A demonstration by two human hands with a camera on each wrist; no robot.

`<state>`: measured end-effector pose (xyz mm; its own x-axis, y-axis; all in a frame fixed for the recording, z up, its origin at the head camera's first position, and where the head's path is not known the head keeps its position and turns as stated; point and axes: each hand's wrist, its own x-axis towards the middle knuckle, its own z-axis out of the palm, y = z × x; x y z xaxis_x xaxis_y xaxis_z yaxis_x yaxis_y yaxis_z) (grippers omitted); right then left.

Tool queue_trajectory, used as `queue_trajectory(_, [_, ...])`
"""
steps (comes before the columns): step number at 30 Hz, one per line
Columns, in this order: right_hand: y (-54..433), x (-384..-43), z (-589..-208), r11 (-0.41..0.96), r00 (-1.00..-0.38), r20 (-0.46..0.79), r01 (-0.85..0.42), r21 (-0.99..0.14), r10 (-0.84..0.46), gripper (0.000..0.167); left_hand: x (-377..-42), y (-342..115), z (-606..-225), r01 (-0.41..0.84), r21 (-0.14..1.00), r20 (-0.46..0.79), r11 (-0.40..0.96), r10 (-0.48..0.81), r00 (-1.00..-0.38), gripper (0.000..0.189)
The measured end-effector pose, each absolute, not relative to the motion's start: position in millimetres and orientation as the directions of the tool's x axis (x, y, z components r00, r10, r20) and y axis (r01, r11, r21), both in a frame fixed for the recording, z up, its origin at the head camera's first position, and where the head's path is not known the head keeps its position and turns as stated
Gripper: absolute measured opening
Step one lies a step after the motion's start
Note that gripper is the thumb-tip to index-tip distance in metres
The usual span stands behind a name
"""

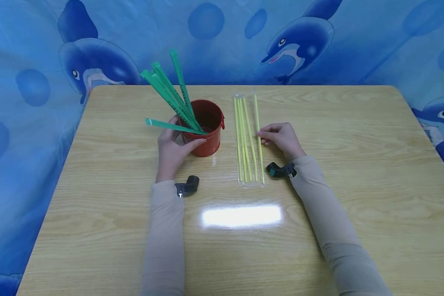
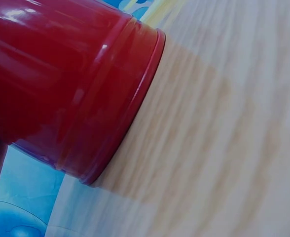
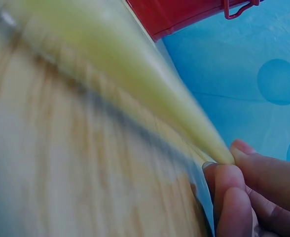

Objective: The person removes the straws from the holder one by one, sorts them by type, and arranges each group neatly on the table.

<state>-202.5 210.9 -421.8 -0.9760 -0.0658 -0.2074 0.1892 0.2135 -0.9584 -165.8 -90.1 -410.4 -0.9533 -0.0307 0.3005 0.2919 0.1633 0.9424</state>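
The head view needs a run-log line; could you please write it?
left hand: holds red bucket; right hand: pinches yellow straw; green packets: poking out of red bucket; other yellow straws: on table

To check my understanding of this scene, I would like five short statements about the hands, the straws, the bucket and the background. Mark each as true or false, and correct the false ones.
1. The left hand grips the red bucket. True.
2. The green wrapped straws lean out of the bucket. True.
3. The right hand pinches one of the green straws. False: it pinches a yellow straw.
4. The other yellow straws lie inside the bucket. False: they lie on the table, between the bucket and the right hand.
5. The backdrop behind the table is plain white. False: it is blue, with dolphins on it.
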Motion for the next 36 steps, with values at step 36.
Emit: queue_trajectory(36, [206.5,-202.4,-420.7,0.272,-0.973,-0.223,0.198,-0.941,-0.063,0.029,-165.9,-91.4,-410.0,0.289,0.942,0.299,0.172,-0.033,-0.954,0.064])
